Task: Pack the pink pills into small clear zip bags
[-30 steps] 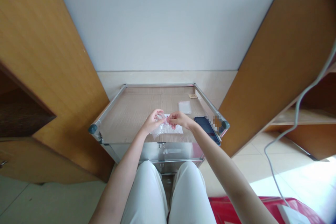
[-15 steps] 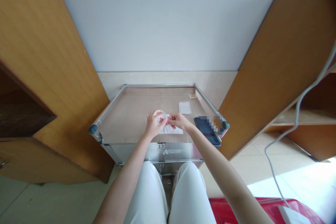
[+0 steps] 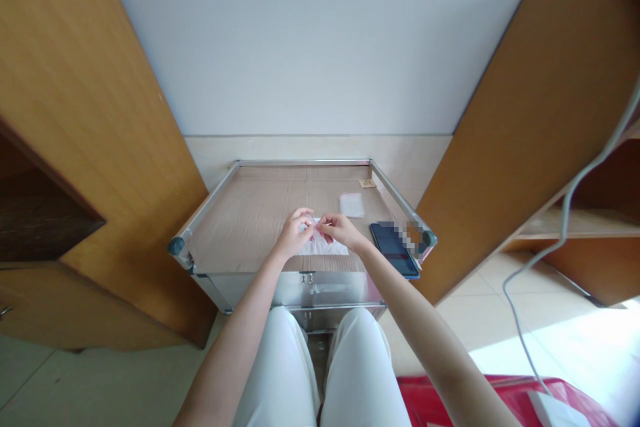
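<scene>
My left hand (image 3: 294, 234) and my right hand (image 3: 337, 229) meet at the middle of the metal-framed cart top (image 3: 280, 177), fingertips almost touching. Both pinch the upper part of a crumpled transparent plastic bag (image 3: 324, 247), whose lower part rests on the cardboard-covered top under my hands. Something small and pinkish shows between my fingers, too small to name. Farther back and to the right of my right hand lies a flat transparent bag (image 3: 352, 205). A dark smartphone (image 3: 393, 250) lies to the right, near the cart's front corner.
A small tan card (image 3: 367, 183) lies near the cart's back right corner. Wooden door panels (image 3: 100, 113) stand open on the left and right, with a wall behind the cart. A white cable (image 3: 565, 227) hangs at right; a red case (image 3: 500, 400) sits low right.
The crumpled bag has sunk from between my raised hands and now lies flatter on the cart top. My hands have drawn closer together, with the fingers pinched tighter.
</scene>
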Tool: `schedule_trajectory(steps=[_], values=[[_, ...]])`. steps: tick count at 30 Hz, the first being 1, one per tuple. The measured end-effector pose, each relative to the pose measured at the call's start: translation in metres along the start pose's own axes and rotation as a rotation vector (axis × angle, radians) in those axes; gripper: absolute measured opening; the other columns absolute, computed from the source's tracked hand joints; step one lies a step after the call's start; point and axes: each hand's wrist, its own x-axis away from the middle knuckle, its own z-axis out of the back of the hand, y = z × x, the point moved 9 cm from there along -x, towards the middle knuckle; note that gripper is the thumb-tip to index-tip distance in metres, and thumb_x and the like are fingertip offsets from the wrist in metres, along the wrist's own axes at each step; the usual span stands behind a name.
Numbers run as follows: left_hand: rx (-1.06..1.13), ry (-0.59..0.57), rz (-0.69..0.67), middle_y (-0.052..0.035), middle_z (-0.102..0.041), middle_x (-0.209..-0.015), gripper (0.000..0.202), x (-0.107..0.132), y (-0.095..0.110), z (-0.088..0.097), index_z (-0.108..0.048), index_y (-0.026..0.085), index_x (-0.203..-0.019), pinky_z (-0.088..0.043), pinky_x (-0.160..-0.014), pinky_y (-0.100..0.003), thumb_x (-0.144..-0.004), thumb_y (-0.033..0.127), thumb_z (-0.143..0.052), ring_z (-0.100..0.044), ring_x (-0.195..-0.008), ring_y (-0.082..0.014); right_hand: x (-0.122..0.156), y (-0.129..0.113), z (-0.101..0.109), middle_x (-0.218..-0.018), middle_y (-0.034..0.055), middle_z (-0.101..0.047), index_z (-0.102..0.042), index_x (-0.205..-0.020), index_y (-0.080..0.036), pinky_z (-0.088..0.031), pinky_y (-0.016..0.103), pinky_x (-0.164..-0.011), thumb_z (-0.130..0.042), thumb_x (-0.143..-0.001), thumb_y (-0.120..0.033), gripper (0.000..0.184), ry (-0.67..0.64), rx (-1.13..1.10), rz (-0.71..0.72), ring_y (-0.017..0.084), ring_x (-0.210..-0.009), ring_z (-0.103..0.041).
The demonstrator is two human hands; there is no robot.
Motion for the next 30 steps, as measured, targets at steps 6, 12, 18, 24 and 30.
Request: schedule_trajectory(steps=[6,12,18,24,30], values=[[-0.183,0.044,0.043,-0.0044,-0.054,-0.099,0.013,-0.004,-0.007,0.000,-0.051,0.016,-0.052,-0.036,-0.087,-0.033,-0.064,0.010,-0.050,-0.050,-0.093,-0.0164,-0.006,-0.006,0.006,-0.048,-0.0036,-0.047,-0.048,-0.056,-0.015,-0.027,0.017,-0.044,-0.047,-0.066,-0.023,0.013,0.163,0.302,0.112,0.006,-0.046,-0.041],[-0.245,0.017,0.086,-0.0039,-0.054,-0.102,0.013,-0.006,-0.010,0.000,-0.050,0.016,-0.052,-0.037,-0.085,-0.032,-0.064,0.011,-0.049,-0.051,-0.092,-0.0158,-0.004,-0.021,0.002,-0.048,-0.0043,-0.043,-0.046,-0.053,-0.015,-0.024,0.017,-0.045,-0.045,-0.065,-0.018,0.013,0.171,0.469,0.187,0.006,-0.048,-0.036],[-0.286,0.043,0.126,-0.0035,-0.055,-0.100,0.014,-0.002,-0.015,0.006,-0.045,0.016,-0.049,-0.039,-0.082,-0.033,-0.061,0.012,-0.051,-0.051,-0.092,-0.0171,-0.004,-0.021,0.019,-0.048,-0.0046,-0.040,-0.042,-0.052,-0.016,-0.023,0.018,-0.046,-0.046,-0.062,-0.015,0.011,0.318,0.604,0.169,0.006,-0.047,-0.035],[-0.224,0.042,0.114,-0.0019,-0.057,-0.090,0.018,-0.003,-0.015,0.009,-0.043,0.016,-0.047,-0.038,-0.081,-0.030,-0.063,0.013,-0.048,-0.053,-0.086,-0.0150,-0.002,-0.025,0.017,-0.056,-0.0035,-0.048,-0.049,-0.072,-0.016,-0.027,0.017,-0.049,-0.047,-0.066,-0.015,0.006,0.256,0.616,0.214,0.007,-0.050,-0.042],[-0.168,0.032,0.058,-0.0021,-0.057,-0.089,0.020,-0.009,-0.005,0.010,-0.043,0.016,-0.046,-0.038,-0.079,-0.028,-0.065,0.013,-0.045,-0.053,-0.084,-0.0135,0.000,-0.043,-0.004,-0.083,0.0037,-0.057,-0.058,-0.088,-0.018,-0.033,0.018,-0.059,-0.042,-0.073,-0.010,0.024,0.059,0.767,0.340,0.009,-0.066,-0.051]])
